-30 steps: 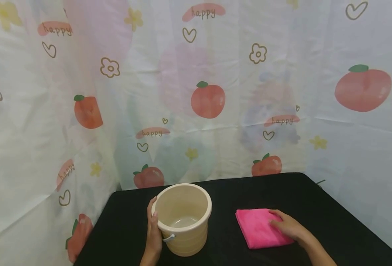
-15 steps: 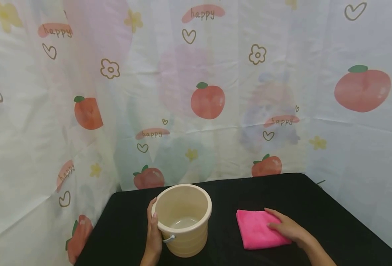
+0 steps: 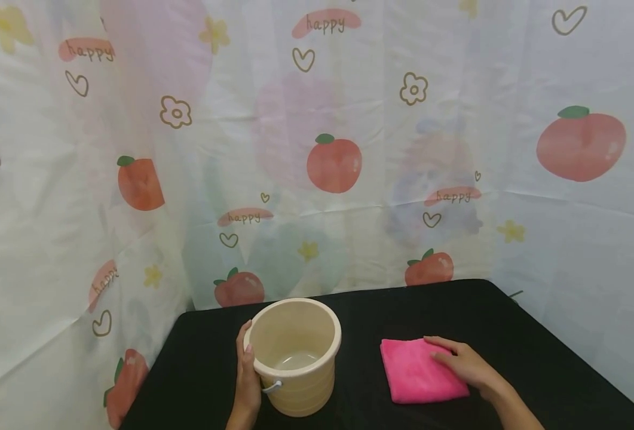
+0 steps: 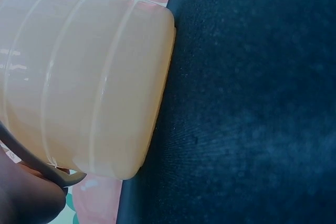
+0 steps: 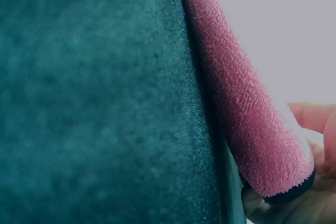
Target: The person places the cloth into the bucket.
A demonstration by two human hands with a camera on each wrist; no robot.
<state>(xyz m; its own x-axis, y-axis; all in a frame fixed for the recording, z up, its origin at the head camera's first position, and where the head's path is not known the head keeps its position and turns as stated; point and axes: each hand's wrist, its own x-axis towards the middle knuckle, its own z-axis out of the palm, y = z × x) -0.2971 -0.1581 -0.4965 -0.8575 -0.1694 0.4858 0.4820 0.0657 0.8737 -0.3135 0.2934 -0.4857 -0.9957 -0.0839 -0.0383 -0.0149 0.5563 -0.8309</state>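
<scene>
A cream bucket stands upright on the black-covered table, with its mouth open toward me and nothing visible inside. My left hand holds its left side, the thumb near the rim and the fingers round the far side. The pale bucket handle hangs down against that hand. To the right lies a folded pink towel, flat on the table. My right hand grips its right side, thumb on top and fingers at the far edge. Part of the towel is hidden under this hand.
A black cloth covers the table, whose back edge lies beyond the bucket and towel. A pale curtain printed with fruit, flowers and hearts hangs behind and along both sides.
My right hand has shifted slightly left over the towel, and the towel's right side has drawn in a little. My left hand and the bucket have stayed in place.
</scene>
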